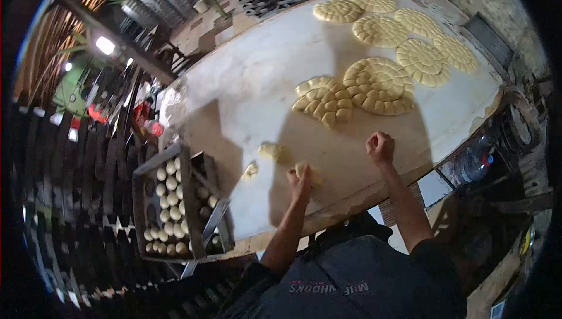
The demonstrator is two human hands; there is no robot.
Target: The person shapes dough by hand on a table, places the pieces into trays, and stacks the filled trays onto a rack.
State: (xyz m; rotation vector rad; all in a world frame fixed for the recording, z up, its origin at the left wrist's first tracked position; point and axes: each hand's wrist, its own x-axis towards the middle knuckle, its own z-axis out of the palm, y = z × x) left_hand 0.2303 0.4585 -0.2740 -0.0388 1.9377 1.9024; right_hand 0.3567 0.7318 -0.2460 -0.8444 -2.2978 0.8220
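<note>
My left hand (300,183) is closed on a piece of pale dough (315,177) near the table's front edge. To its right my right hand (380,145) is curled above the table, its fingers pressed together; what it holds, if anything, is too small to tell. A dough lump (274,152) lies beyond my left hand, and a smaller dough scrap (250,171) sits to its left. Ahead of my hands are a partly divided dough round (324,101) and a larger scored dough round (379,86).
Several more scored rounds (422,62) lie at the table's far right. A tray of dough balls (138,202) stands at the left edge, beside another container (218,225). The table (263,55) has a worn front edge. A plastic bottle (475,164) is beyond the right edge.
</note>
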